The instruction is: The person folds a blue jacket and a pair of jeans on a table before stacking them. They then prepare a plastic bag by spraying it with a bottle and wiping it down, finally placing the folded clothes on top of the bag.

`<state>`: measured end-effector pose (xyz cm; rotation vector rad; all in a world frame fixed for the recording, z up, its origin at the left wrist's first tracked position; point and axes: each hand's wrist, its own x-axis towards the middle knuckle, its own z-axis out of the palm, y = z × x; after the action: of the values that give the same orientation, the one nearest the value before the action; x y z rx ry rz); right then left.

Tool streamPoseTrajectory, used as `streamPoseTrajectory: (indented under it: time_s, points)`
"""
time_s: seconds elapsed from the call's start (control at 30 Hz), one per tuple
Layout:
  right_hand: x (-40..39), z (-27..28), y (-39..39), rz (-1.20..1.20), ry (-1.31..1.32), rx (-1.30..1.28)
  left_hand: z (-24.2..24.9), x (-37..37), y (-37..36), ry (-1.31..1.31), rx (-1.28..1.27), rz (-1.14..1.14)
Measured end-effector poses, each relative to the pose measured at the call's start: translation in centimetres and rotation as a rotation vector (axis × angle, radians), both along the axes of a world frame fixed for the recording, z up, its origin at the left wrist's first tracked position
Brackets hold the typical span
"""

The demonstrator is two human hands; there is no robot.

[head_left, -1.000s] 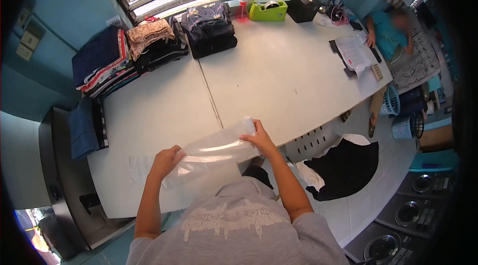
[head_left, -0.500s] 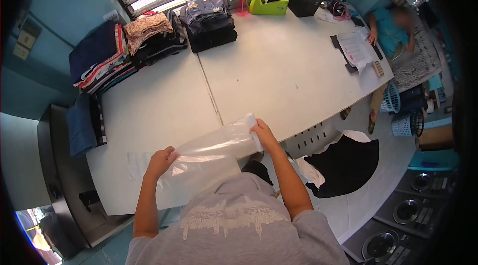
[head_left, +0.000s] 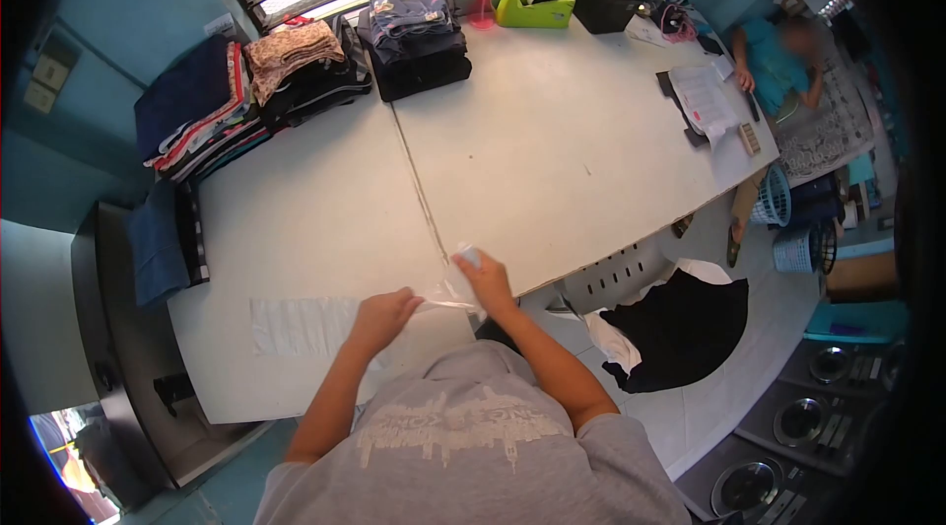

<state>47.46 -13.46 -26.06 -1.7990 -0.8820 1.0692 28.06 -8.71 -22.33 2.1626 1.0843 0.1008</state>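
A person in a grey shirt [head_left: 473, 436] is facing a white table [head_left: 532, 150] and working with clear plastic [head_left: 301, 326]. The left hand [head_left: 386, 321] is pinching it between thumb and fingers, and the right hand [head_left: 483, 281] is gripping its other end, where the plastic is bunching up. The two hands are staying just apart, with a short crumpled stretch running between them. The rest of the plastic is lying flat on the table's near left part, beyond the left hand.

Along the far edge, stacks of folded clothes [head_left: 414, 57] are sitting near a spray bottle [head_left: 482, 7], a green tape dispenser [head_left: 535, 9] and a black box [head_left: 604, 2]. Papers [head_left: 702, 98] are lying near the right end, where another person [head_left: 774, 62] in a teal shirt is resting an arm. Black cloth [head_left: 680, 333] is lying over something white beside the table, to the right of the grey shirt.
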Motion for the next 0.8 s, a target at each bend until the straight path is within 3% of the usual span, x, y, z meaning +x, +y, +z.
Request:
streamPoseTrajectory:
  time_s: [0.03,0.13,0.23,0.27,0.3,0.33,0.37,0.4,0.5,0.53,0.6,0.67,0.7,0.77,0.8]
  points:
    - [-1.0,0.6,-0.1,0.089,-0.077,-0.018,0.8,0.9,-0.3,-0.011,0.002,-0.025]
    - [-3.9,0.5,-1.1,0.157,0.175,0.187,2.3,2.2,-0.9,-0.112,0.008,-0.110]
    - [-4.2,0.4,-1.7,0.219,0.184,0.058,2.5,1.3,-1.1,-0.084,0.032,-0.191]
    - [-4.1,-0.1,-1.7,0.248,0.031,0.111,2.4,0.7,-1.1,-0.117,-0.050,-0.102]
    - [-2.7,-1.4,-1.3,0.193,-0.018,0.090,1.8,-0.3,-1.0,-0.150,-0.134,-0.012]
    - [0.7,-3.5,-0.3,-0.033,0.134,-0.011,0.9,-1.4,-0.7,-0.185,-0.217,0.079]
    - [5.7,-6.0,0.9,-0.328,0.353,-0.039,-1.7,-4.6,1.6,-0.185,-0.381,0.338]
    - [8.6,-6.8,2.0,-0.458,0.369,0.005,-2.4,-6.1,2.7,0.088,-0.087,0.100]
    - [7.1,-4.5,4.1,-0.553,0.103,0.058,-0.9,-5.7,2.8,0.035,-0.092,0.197]
    - [6.4,-5.2,4.5,-0.594,0.205,0.144,-1.1,-5.0,3.0,-0.035,-0.076,0.196]
    - [3.4,-4.9,4.7,-0.515,0.367,0.173,-1.6,-3.2,1.8,-0.151,-0.060,0.209]
    - [-1.1,-2.6,3.9,-0.238,0.133,0.015,0.3,0.2,0.4,-0.206,-0.142,0.208]
    - [-3.2,-1.2,3.1,-0.178,0.303,0.009,1.6,1.5,-0.4,-0.237,-0.167,0.190]
    - [-4.7,-1.6,2.2,-0.005,0.249,0.040,2.9,2.3,-1.4,-0.283,-0.033,0.054]
    - [-2.9,-2.3,2.3,-0.031,0.272,0.010,2.3,1.1,-1.1,-0.289,-0.058,0.060]
